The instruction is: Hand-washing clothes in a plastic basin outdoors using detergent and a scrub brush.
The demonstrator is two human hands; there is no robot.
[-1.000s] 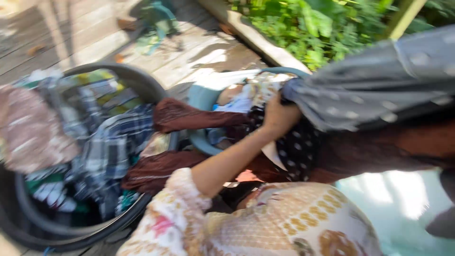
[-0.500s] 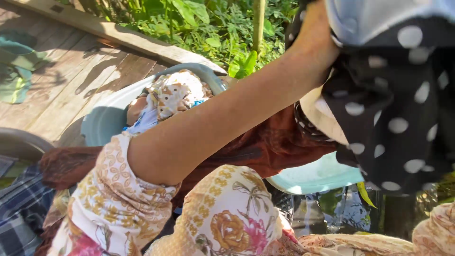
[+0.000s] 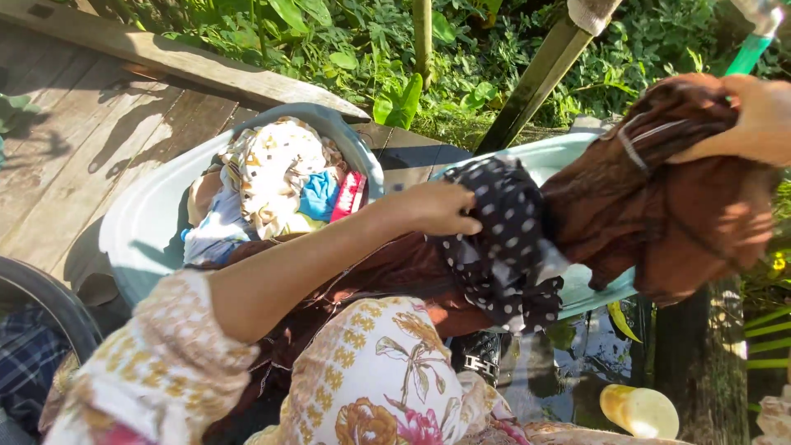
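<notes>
My left hand (image 3: 437, 208) grips a black cloth with white polka dots (image 3: 503, 247) that hangs in front of me. At the upper right, my right hand (image 3: 754, 119) holds the bunched top of a brown garment (image 3: 676, 206). The brown garment stretches down past the dotted cloth and across my lap. Both cloths hang over the rim of a pale turquoise basin (image 3: 577, 152). My sleeve and lap show a floral cream fabric (image 3: 371, 379).
A grey-blue basin (image 3: 144, 218) full of mixed laundry sits on the wooden deck (image 3: 91, 140). A dark tub with plaid cloth (image 3: 33, 346) lies at the lower left. Green plants (image 3: 379, 49) and a slanted post (image 3: 540, 74) stand behind. A yellowish container (image 3: 638, 409) lies below right.
My left arm dropped from high at the right to mid-frame, still holding the dotted cloth. My right hand and the bunched brown garment came into view at the upper right.
</notes>
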